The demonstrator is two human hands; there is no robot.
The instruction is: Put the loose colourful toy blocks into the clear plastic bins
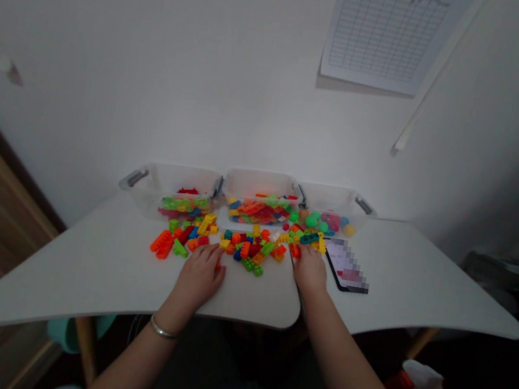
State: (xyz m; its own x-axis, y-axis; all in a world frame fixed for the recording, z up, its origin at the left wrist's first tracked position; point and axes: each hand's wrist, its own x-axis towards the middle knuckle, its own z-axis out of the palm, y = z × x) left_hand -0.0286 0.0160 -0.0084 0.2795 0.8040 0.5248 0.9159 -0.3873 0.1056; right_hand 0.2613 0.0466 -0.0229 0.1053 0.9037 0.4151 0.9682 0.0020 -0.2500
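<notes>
Loose toy building bricks [258, 256] in red, orange, yellow, green and blue lie scattered across the white table. My left hand [200, 275] rests at the near side of the pile, fingers curled, with a bit of an orange brick [218, 267] showing between thumb and fingers. At the right end of the pile, my right hand [311, 271] is closed, its fingertips on an orange-red brick [296, 251]. Just beyond its fingers lie a dark green brick [310, 238] and a yellow piece [322, 243]. My fingers partly hide both held bricks.
Behind the pile stand three clear bins: the left bin [178, 175] and middle bin [261, 183] hold flat coloured pieces, the right bin [331, 196] coloured balls. A phone [344, 268] lies right of my right hand. The white table [94, 260] meets the wall.
</notes>
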